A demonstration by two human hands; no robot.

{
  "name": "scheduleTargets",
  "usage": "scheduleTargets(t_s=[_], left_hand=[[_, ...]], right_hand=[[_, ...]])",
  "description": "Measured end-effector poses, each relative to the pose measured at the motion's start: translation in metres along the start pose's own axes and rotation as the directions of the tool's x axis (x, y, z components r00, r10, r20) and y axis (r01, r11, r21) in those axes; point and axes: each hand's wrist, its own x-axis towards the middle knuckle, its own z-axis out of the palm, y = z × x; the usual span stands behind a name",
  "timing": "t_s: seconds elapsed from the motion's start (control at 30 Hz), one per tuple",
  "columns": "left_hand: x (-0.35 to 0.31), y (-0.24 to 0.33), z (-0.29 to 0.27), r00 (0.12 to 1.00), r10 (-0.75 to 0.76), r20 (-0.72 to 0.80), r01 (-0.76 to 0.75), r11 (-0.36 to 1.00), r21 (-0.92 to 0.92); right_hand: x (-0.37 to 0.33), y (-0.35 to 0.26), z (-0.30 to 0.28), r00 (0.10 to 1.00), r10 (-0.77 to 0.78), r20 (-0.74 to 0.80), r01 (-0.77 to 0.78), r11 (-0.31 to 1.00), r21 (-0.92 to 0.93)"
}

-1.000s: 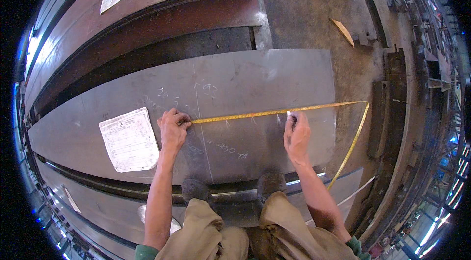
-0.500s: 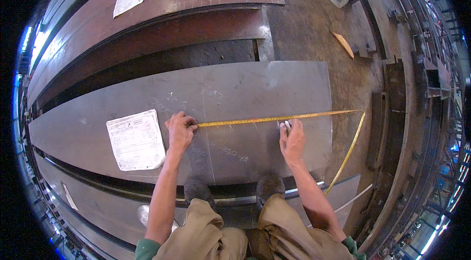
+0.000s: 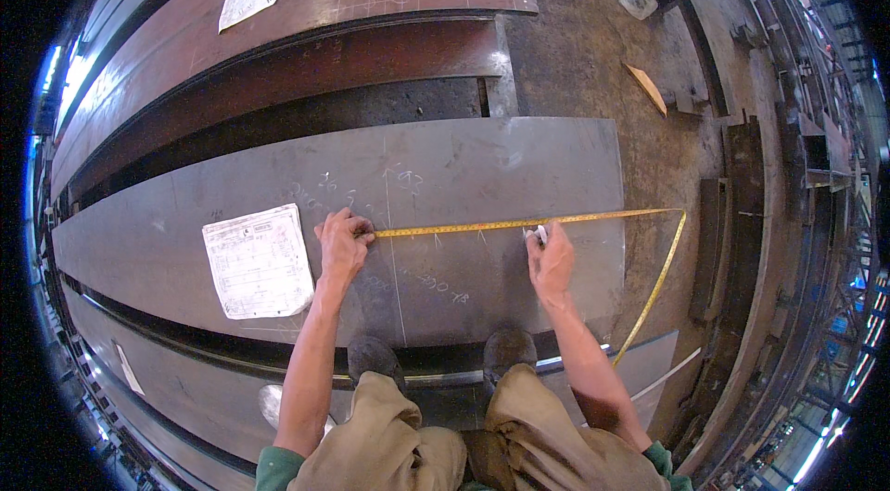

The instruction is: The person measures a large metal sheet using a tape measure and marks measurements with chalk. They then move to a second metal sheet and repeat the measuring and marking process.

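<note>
We have the yellow tape measure laid across the grey steel plate, its long axis running rightward from the left hand, whose fingertips are pinched on it. The right hand, fingers closed on a white chalk piece, sits just below the blade. We cannot see the tape's tip under the fingers, nor its case; chalk contact with the plate is unclear.

A: And the bare right hand has dropped back a touch toward the near edge of the flat grey metal plate!

B: Its small white chalk-like piece too: up against the yellow ribbon-like tape measure a second ago, now just nearside of it!
</note>
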Motion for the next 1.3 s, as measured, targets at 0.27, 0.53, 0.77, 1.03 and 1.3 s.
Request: scheduleTargets(t_s=[0.27, 0.53, 0.77, 1.03, 1.3], left_hand=[[-0.002, -0.008, 0.003, 1.0, -0.002, -0.011, 0.002, 1.0, 0.004], [-0.001, -0.001, 0.001, 1.0, 0.004, -0.025, -0.004, 1.0, -0.009], [-0.001, -0.004, 0.004, 0.999, 0.025, -0.028, -0.025, 1.0, -0.004], [0.0, -0.007, 0.004, 1.0, 0.011, 0.0, -0.011, 1.0, 0.005], [-0.002, -0.007, 0.006, 0.998, 0.033, -0.048, -0.033, 0.999, 0.012]], right_hand=[[0.0, -0.001, 0.002, 0.996, -0.072, -0.05, 0.072, 0.997, 0.008], [0.0, 0.018, 0.01, 0.984, -0.148, -0.102, 0.152, 0.988, 0.033], [-0.009, 0.023, -0.016, 0.996, 0.015, -0.094, -0.003, 0.991, 0.132], [-0.047, -0.008, -0.01, 0.922, -0.37, 0.117, 0.388, 0.892, -0.231], [-0.037, 0.006, -0.008, 0.907, -0.411, 0.098, 0.419, 0.848, -0.325]])
